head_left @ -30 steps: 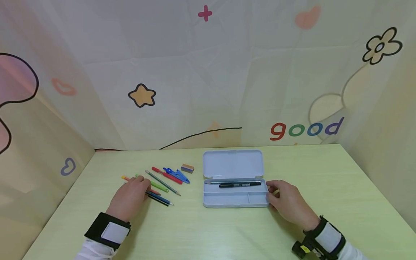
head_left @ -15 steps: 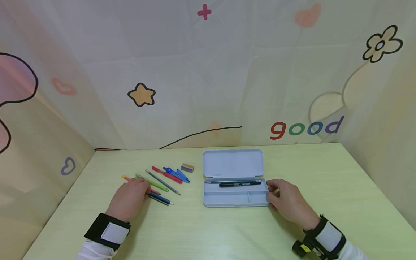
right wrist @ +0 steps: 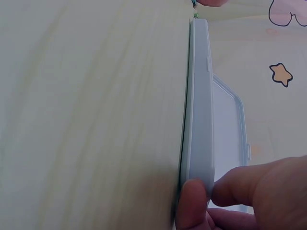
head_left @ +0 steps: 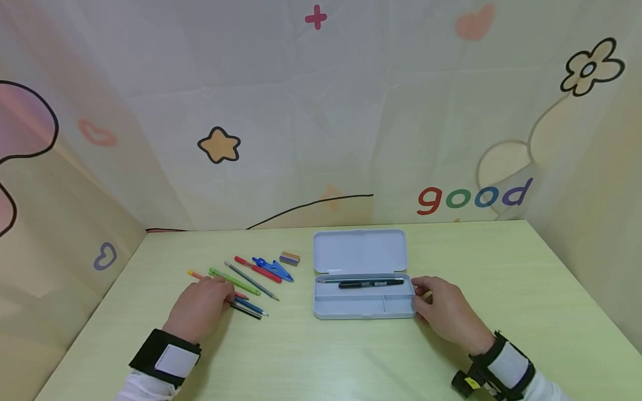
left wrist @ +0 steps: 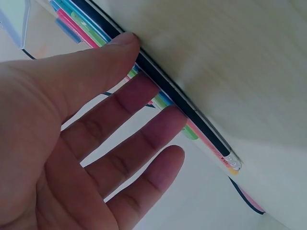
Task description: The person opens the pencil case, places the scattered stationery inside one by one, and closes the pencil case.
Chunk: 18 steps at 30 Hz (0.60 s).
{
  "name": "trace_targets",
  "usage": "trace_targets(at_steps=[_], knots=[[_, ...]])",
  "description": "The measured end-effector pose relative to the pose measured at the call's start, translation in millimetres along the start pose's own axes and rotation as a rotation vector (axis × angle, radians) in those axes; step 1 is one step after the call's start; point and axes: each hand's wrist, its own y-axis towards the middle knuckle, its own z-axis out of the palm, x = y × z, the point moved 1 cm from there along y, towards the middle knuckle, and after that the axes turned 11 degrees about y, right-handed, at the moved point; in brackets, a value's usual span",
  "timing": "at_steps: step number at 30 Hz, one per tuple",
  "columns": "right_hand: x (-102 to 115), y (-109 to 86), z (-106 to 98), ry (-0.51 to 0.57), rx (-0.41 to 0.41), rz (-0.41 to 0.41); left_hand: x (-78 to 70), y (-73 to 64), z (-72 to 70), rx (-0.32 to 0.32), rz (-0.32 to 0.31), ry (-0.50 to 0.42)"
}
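Note:
My left hand is over a spread of pens and pencils on the left. In the left wrist view its thumb and index fingertip meet at a slim black pencil lying on the table, the other fingers fairly straight. A blue pen with a white tip lies just beyond, partly hidden by the hand. My right hand grips the right end of a pale pencil case, thumb at the near side. The case's lid is raised; a black marker and a dark pencil lie in the long compartment.
Near the left hand lie an orange-red pencil, a green pen, a grey-green pencil, a red pen, a blue compass and an eraser. A printed cloth stands behind the table.
The black pencil's tip has drawn slightly apart from the blue pen, toward the person. The left hand has barely shifted; the right hand and pencil case have stayed put.

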Motion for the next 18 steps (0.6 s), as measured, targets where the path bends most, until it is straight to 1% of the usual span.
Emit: trace_targets(at_steps=[6,13,18], knots=[[0.7,-0.1,0.0,0.007,0.003,0.017,0.3,-1.4,0.7,-0.022,0.018,-0.004],[0.8,-0.6,-0.1,0.012,0.004,0.008,-1.2,-2.5,0.4,0.015,0.013,0.007],[0.8,-0.8,-0.4,0.013,0.002,0.005,-1.6,-2.5,0.1,0.020,0.019,0.013]])
